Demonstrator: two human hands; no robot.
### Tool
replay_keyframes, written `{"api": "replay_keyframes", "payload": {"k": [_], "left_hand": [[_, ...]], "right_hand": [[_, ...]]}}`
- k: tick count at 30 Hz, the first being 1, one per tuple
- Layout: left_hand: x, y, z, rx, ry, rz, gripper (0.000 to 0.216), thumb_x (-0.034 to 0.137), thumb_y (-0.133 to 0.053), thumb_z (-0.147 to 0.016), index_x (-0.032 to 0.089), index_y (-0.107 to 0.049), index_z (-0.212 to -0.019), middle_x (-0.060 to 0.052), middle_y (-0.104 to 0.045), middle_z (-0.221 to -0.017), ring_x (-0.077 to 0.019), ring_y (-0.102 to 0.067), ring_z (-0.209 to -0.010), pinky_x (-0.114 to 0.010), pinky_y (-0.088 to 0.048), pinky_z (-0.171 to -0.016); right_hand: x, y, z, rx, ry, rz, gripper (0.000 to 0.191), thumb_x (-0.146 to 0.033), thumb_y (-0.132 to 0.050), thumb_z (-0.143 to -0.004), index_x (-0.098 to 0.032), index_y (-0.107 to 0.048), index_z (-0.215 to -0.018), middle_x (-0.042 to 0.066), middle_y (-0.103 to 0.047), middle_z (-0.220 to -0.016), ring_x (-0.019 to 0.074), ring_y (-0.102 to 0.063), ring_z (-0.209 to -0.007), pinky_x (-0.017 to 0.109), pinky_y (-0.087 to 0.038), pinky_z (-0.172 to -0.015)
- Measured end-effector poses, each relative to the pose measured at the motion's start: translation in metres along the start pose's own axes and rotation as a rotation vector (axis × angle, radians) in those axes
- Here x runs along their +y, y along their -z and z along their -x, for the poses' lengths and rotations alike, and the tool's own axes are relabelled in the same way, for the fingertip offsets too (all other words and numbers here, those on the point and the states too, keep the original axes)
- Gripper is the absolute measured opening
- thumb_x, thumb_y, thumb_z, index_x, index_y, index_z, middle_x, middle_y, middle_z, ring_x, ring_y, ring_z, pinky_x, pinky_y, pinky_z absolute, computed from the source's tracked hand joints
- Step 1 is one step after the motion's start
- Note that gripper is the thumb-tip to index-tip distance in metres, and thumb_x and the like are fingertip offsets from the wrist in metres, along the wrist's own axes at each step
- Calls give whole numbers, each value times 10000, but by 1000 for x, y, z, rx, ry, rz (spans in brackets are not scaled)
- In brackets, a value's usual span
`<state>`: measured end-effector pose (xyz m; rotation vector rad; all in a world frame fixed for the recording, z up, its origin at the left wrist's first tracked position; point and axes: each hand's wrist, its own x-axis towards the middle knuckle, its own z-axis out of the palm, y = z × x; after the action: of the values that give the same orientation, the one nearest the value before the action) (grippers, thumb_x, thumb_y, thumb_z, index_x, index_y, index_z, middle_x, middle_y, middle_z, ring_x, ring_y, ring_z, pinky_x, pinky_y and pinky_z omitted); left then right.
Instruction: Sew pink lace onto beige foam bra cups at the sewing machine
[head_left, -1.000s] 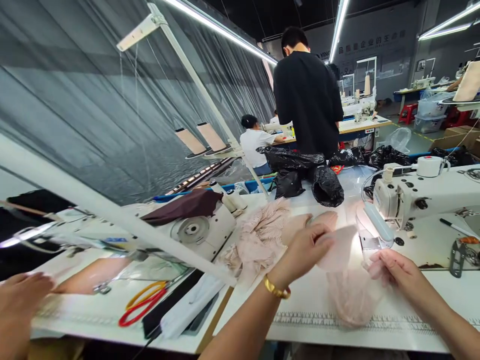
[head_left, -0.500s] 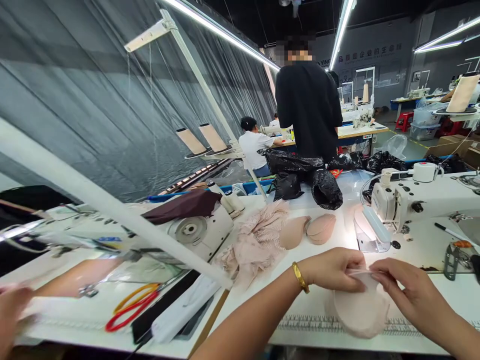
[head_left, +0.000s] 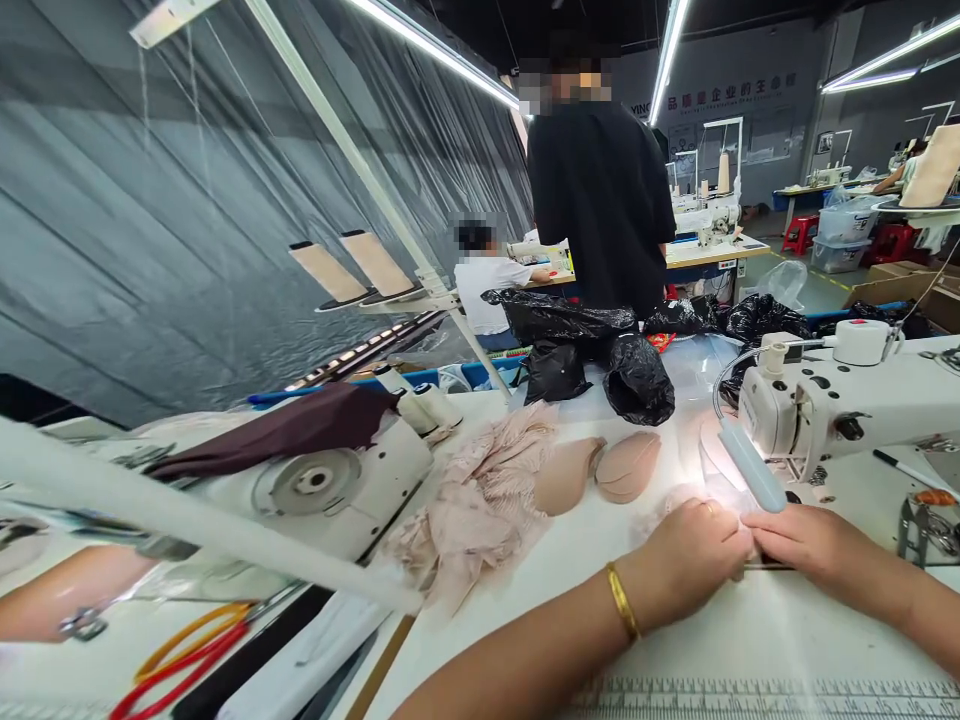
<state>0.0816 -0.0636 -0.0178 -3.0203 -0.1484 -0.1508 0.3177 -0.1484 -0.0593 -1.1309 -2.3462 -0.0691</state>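
Note:
Beneath the sewing machine (head_left: 892, 385) head, in its bright lamp light, my two hands meet over a pale pink fabric piece (head_left: 677, 497), perhaps a bra cup. My left hand (head_left: 694, 555), with a gold bangle at the wrist, is closed on its near edge. My right hand (head_left: 814, 545) pinches the same edge from the right, its fingertips against the left hand's. Most of the piece lies beyond the hands and is partly hidden by them. Two pink bra cups (head_left: 628, 468) rest to the left, beside a crumpled heap of pink lace fabric (head_left: 487, 500).
A slanting white pole (head_left: 202, 515) crosses the left side. Beyond it are red-and-orange-handled scissors (head_left: 184, 660) and a co-worker's arm (head_left: 75, 595). Black plastic bags (head_left: 637, 380) sit at the back. Metal tools (head_left: 930, 525) lie at the right; a ruler strip (head_left: 750, 695) runs along the front.
Both hands have moved forward to the machine with the fabric piece. It hung toward me over the ruler before; now it lies away from me, under the lamp. The view has shifted right.

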Motion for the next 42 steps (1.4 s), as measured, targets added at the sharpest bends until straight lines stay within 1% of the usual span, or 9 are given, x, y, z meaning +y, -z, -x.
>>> {"api": "replay_keyframes", "payload": {"k": [3,9,12,17,23,34,37,39,42], "left_hand": [[-6,-13,-10,26,64,-6,103,133,-592,-971,163,-609,-874,-50,-642,-884,-213,-568,-768,-368,-416,-654],[-5,-23,-4,103,89,27,91,141,-582,-955,182,-575,-874,-48,-620,-902,-212,-551,-794,-369,-412,-682],[-4,-25,-4,121,110,25,85,137,-574,-947,185,-576,-877,-46,-614,-884,-213,-539,-781,-371,-403,-690],[-3,-29,-7,138,135,33,90,140,-554,-960,187,-597,-896,-54,-619,-902,-223,-539,-802,-377,-394,-697],[-2,-30,-7,185,123,38,129,143,-531,-990,186,-593,-885,-52,-635,-906,-224,-551,-808,-381,-379,-715],[-4,-32,-10,154,131,84,79,117,-569,-968,184,-603,-943,-38,-671,-919,-203,-574,-818,-382,-388,-770],[-9,-32,-13,145,112,92,89,116,-565,-983,178,-621,-953,-51,-697,-981,-205,-608,-896,-377,-392,-809],[-15,-31,-15,132,93,102,100,139,-556,-1011,181,-639,-974,-52,-713,-1027,-212,-620,-957,-374,-387,-840],[-26,-29,-19,109,53,96,119,165,-547,-1024,190,-656,-984,-34,-725,-1042,-226,-614,-973,-382,-370,-848]], "right_hand": [[4,1,7,1,-40,42,343,-116,-455,-1060,-269,-702,-1242,69,-763,-1088,222,-695,-997,293,-543,-740],[3,5,16,-100,-135,99,381,-74,-425,-1040,-268,-669,-1259,58,-668,-974,213,-619,-868,301,-461,-681],[4,5,17,-120,-147,60,344,-107,-423,-1064,-267,-646,-1270,63,-669,-1025,220,-614,-908,310,-470,-708],[5,2,17,-151,-184,37,289,-120,-393,-1071,-256,-638,-1144,67,-670,-1060,226,-600,-900,318,-491,-718],[4,2,16,-130,-185,29,270,-124,-400,-1071,-241,-637,-1121,76,-673,-1089,227,-608,-919,325,-517,-736],[3,2,15,-127,-216,7,278,-128,-415,-1058,-258,-646,-1144,52,-650,-978,227,-618,-893,313,-483,-672],[4,0,15,-158,-232,26,266,-122,-411,-1051,-258,-628,-1122,66,-658,-1041,230,-621,-883,331,-495,-693],[6,-3,16,-165,-246,66,272,-112,-405,-1037,-260,-616,-1123,73,-665,-1075,231,-622,-849,340,-491,-675],[8,-7,17,-136,-248,142,292,-91,-393,-1014,-262,-617,-1090,56,-669,-999,210,-576,-707,333,-439,-597]]}}
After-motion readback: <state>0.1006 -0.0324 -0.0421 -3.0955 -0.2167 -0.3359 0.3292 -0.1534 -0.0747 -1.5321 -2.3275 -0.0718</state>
